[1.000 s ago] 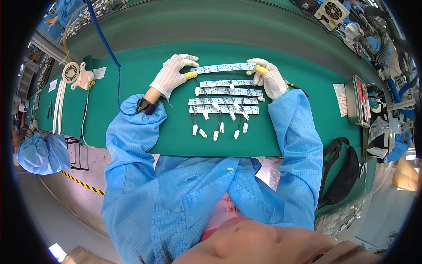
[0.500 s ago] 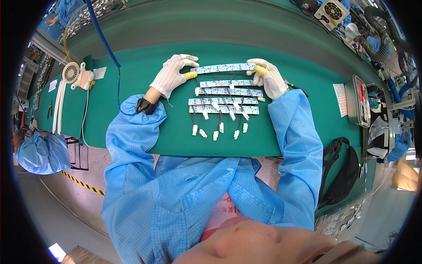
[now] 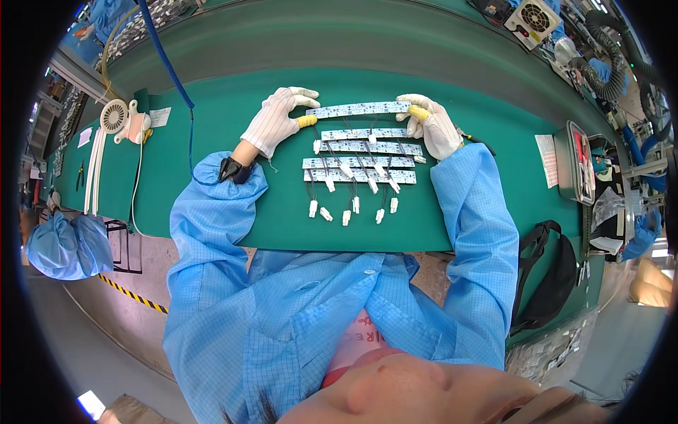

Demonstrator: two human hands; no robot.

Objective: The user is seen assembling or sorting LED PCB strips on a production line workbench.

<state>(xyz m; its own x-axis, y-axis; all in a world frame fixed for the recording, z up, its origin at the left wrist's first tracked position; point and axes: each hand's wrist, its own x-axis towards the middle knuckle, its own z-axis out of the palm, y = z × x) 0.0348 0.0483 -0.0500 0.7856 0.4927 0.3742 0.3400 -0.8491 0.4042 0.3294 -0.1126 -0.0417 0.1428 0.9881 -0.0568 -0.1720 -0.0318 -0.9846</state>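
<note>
My left hand [image 3: 277,121], in a white striped glove with a yellow thumb cover, grips the left end of the farthest circuit board strip [image 3: 360,109]. At that strip's other end my right hand [image 3: 436,128], gloved the same way, pinches it between fingers and thumb. Several more long, narrow white strips [image 3: 371,147] lie in rows nearer to me. Dark wires run from them to small white connectors [image 3: 346,218], some resting on the mat and some across the strips. A black band [image 3: 234,170] circles my left wrist.
Under the strips lies a green mat [image 3: 282,226]. A small fan [image 3: 127,121] and white rods [image 3: 94,173] are at left, where a blue coiled cord [image 3: 168,63] hangs. On the right are a metal tin [image 3: 578,162], a black strap bag [image 3: 547,283] and a dark-handled tool [image 3: 479,141].
</note>
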